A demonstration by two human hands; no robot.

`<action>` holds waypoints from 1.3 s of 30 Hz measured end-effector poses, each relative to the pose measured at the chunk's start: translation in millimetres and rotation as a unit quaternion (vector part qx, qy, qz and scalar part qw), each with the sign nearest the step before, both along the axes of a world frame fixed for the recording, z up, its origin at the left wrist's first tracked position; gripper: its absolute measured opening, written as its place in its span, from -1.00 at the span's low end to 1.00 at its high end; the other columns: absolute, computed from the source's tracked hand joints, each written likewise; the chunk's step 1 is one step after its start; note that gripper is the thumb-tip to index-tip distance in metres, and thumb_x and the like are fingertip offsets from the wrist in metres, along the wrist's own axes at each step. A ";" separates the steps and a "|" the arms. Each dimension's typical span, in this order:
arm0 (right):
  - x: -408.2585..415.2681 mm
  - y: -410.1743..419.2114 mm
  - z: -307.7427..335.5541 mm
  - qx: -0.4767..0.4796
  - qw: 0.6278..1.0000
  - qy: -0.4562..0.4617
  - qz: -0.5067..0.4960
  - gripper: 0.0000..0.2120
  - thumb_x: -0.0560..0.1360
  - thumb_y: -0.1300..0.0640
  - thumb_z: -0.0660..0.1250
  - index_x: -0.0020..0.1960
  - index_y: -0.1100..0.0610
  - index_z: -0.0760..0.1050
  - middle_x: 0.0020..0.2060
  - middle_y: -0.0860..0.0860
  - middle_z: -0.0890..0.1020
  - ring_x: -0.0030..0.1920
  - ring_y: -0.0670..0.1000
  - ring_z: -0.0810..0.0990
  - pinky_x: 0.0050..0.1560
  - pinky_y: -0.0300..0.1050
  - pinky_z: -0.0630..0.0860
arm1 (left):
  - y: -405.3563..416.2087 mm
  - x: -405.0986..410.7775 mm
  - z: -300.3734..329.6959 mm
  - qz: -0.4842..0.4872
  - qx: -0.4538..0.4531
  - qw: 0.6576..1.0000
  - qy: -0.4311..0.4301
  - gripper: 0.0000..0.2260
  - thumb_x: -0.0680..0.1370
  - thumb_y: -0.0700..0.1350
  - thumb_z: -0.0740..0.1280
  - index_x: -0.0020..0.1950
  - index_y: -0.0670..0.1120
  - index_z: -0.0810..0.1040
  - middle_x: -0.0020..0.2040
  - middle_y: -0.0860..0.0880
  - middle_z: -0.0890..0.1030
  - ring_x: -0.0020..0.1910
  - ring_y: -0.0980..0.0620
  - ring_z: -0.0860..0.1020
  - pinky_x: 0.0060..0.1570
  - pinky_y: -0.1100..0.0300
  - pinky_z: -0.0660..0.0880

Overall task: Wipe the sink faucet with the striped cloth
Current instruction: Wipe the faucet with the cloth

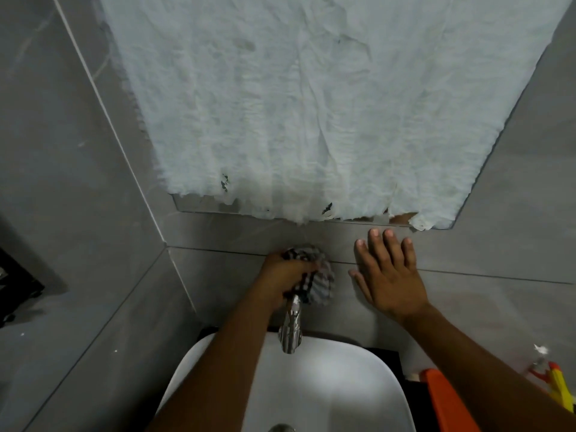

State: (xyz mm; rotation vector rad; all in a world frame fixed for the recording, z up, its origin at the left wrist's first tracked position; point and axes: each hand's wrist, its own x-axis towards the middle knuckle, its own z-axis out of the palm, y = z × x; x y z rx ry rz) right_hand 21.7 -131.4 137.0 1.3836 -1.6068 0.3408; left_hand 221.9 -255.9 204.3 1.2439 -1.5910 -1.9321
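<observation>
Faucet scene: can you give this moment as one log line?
left hand: rubbing striped cloth on faucet top | right hand: flat on wall | sink: below

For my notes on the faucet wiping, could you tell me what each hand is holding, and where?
The left hand grips the striped cloth bunched around the top of the faucet. The right hand holds nothing; it lies flat on the wall.

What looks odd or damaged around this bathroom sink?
The wall mirror above the chrome faucet is covered by a wrinkled white paper sheet, whose bottom edge is torn and ragged, exposing slivers of glass.
</observation>
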 end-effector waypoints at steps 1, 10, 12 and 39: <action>-0.7 -0.4 0.2 0.001 1.000 0.001 0.000 -0.29 0.55 -0.17 0.24 0.55 0.12 0.08 0.60 0.13 -0.09 0.59 0.17 -0.11 0.54 0.21 -0.10 | -0.6 9.3 2.8 -0.036 0.160 0.982 0.088 -0.82 0.51 -0.17 0.44 0.04 -0.25 0.65 -0.21 -0.12 0.73 -0.33 -0.01 0.70 -0.28 0.15 0.66; 3.1 0.4 -2.4 0.023 1.000 -0.020 -0.006 -0.28 0.56 -0.16 0.24 0.56 0.15 0.06 0.59 0.13 -0.15 0.58 0.18 -0.16 0.54 0.23 -0.15 | 79.4 43.2 -37.1 0.070 -0.371 0.921 -0.098 -0.50 0.48 -0.02 0.48 0.29 0.01 0.28 -0.01 0.02 0.66 -0.16 0.14 0.69 -0.21 0.20 0.67; 5.7 0.2 -2.0 0.021 0.999 -0.031 -0.005 -0.27 0.56 -0.15 0.24 0.57 0.14 0.04 0.59 0.14 -0.08 0.58 0.18 -0.15 0.53 0.25 -0.12 | 94.1 63.0 -61.1 0.137 -0.254 0.956 0.045 -0.54 0.42 -0.11 0.54 0.21 0.07 0.40 0.04 0.10 0.65 -0.05 0.32 0.65 -0.20 0.35 0.63; 22.7 9.1 5.0 0.056 0.993 -0.101 -0.017 -0.24 0.53 -0.06 0.31 0.56 0.14 0.01 0.55 0.19 0.07 0.58 0.18 -0.19 0.49 0.34 -0.01 | 30.3 47.3 -19.1 -0.011 0.101 0.992 0.073 -0.55 0.29 -0.05 0.62 0.11 -0.20 0.69 -0.10 -0.11 0.78 -0.20 -0.04 0.75 -0.21 0.14 0.65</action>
